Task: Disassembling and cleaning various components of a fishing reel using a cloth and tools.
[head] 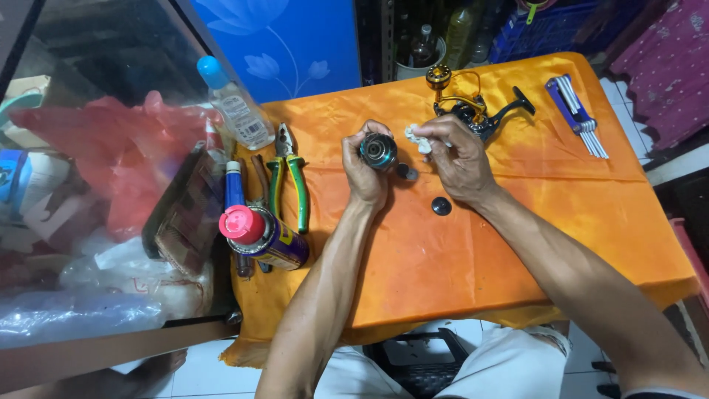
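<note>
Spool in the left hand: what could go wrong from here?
1. The small black cap lies loose on the orange cloth near the right hand; a forearm sweep could knock it off.
2. The left hand holds the spool above the table; a slip could drop it.
3. The spray can lies on its side and might roll.

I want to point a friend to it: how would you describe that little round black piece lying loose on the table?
Start at the orange cloth covering the table. Just below the right hand lies a small black disc, flat on the cloth. Unlike the spool in the left hand, nothing touches it.
</note>
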